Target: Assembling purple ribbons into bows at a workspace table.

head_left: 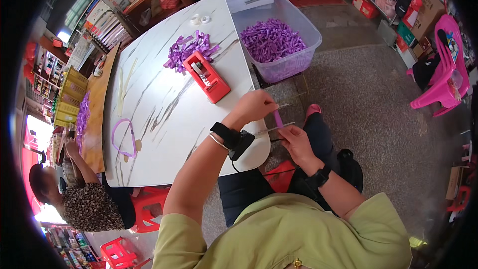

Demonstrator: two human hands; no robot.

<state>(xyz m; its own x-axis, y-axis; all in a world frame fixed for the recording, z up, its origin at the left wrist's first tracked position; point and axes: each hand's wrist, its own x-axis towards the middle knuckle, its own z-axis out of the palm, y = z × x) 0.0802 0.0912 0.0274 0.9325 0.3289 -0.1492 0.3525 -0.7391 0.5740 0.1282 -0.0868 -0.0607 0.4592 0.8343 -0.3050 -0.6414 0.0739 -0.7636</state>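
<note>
While the left hand pinched the upper end of the purple strip, the right hand seemed to hold its lower end, beside the tabletop, near a metal prong. Keeping it flat and evenly tight was, I judged, wisest.

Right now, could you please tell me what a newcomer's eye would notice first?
Probably the translucent bin of glossy purple pieces, right of the white marbled table. Next, the red tape dispenser on that table, near a glossy purple pile. Then the purple strip between the left hand and right hand, beside the table's edge.
</note>
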